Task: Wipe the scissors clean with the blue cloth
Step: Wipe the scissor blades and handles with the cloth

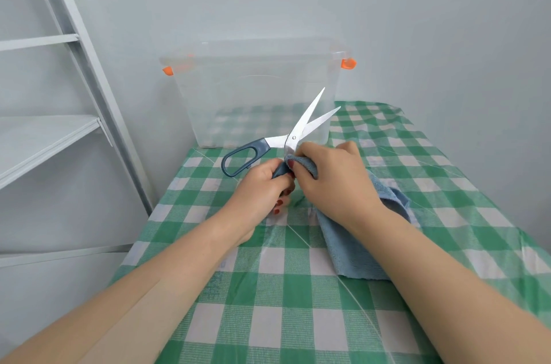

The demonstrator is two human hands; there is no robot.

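- The scissors are up off the table, between your two hands and in front of the clear bin, blades spread and pointing up and to the right.
- Your left hand has its fingers curled round one dark handle, so you can barely see that handle. The other loop sticks out free to the left.
- Your right hand pinches a fold of the blue cloth onto the metal just below the pivot, and that bit of blade is covered.
- The rest of the cloth trails under your right wrist onto the table, and your forearm hides part of it.
- The table has a green and white checked cover with creases in it. It's cut off at the bottom edge.
- The clear bin with orange clips sits at the far end against a plain grey wall.
- A grey metal shelf stands to the left, only partly in shot.
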